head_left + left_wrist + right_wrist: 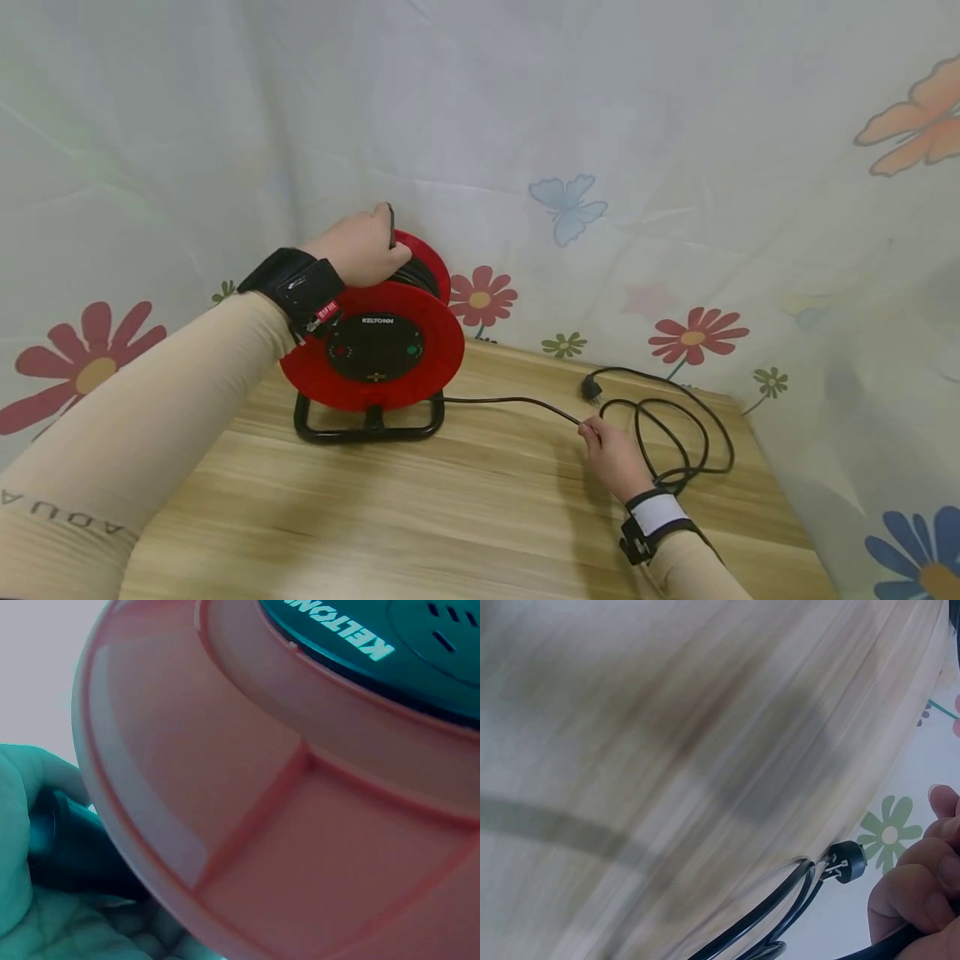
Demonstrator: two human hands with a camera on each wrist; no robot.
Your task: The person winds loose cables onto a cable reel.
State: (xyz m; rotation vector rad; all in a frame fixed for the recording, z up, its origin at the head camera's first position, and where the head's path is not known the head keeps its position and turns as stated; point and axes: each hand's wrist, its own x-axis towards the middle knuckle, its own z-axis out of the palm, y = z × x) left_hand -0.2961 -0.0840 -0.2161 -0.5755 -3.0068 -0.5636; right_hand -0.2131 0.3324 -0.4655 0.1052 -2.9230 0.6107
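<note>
A red cable reel point(378, 346) with a black centre marked KELTONN stands upright on its black tube frame point(371, 435). My left hand point(358, 248) is at the top of the reel, its fingers curled round a black handle point(90, 851). From the reel's lower right side, a black power cable point(517, 400) runs across to my right hand point(615, 458), which grips it close above the table. Dark turns of wound cable point(416, 275) show between the reel's two red discs.
Beyond my right hand, loose loops of cable point(705, 425) lie on the wood-grain table point(450, 517). The black plug point(591, 388) rests at their left, prongs pointing down. A pale curtain point(465, 108) printed with flowers and butterflies hangs behind and right of the table.
</note>
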